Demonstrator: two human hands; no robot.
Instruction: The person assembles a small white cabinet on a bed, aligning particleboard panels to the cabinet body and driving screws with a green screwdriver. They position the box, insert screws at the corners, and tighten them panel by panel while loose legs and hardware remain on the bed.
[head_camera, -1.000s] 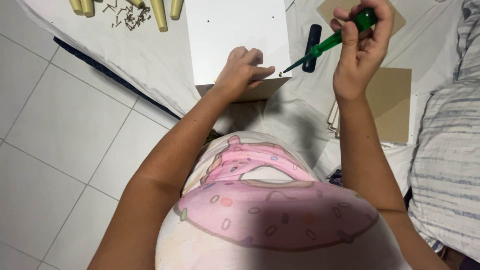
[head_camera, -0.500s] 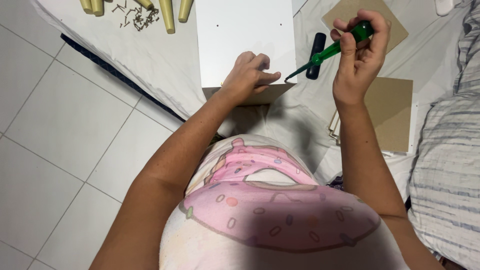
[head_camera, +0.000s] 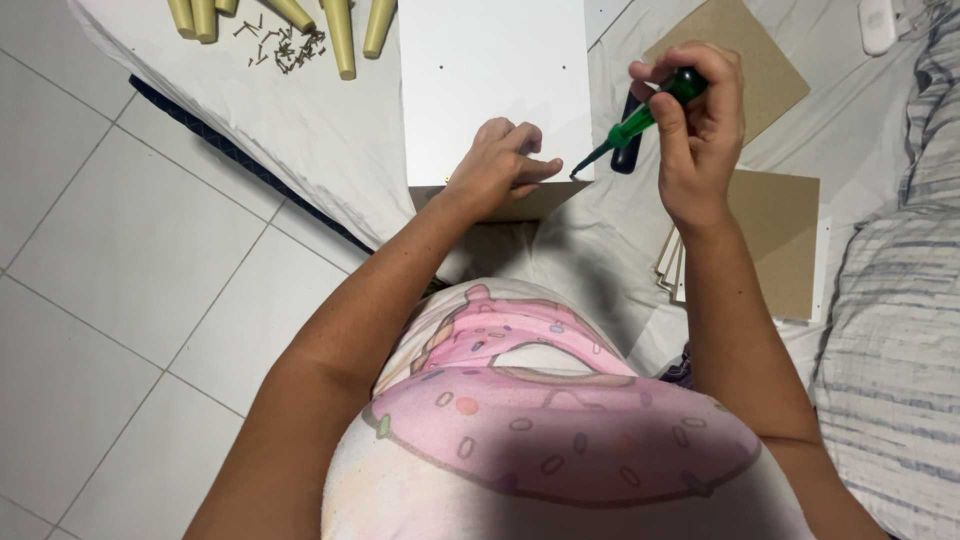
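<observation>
Right hand (head_camera: 695, 130) has lowered the green-handled screwdriver (head_camera: 640, 118): over the last second its tip came down from beside the black tool (head_camera: 628, 150) to the near right corner of the white panel (head_camera: 490, 75). Left hand (head_camera: 495, 170) has curled tighter at that near edge, fingers (head_camera: 535, 170) now almost at the tip. The head view has shifted a little towards the wooden legs (head_camera: 340, 35).

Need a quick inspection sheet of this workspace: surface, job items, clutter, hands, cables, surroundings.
Surface: white sheet spread over a tiled floor.
Job's things: white panel, corner at the screwdriver tip; green screwdriver.
Clutter: wooden legs, small screws, brown boards, a dark handle behind the screwdriver.
Hands: left hand rests on the panel edge; right hand grips the screwdriver.
Cables: nothing seen.
Surroundings: striped fabric at the right.
</observation>
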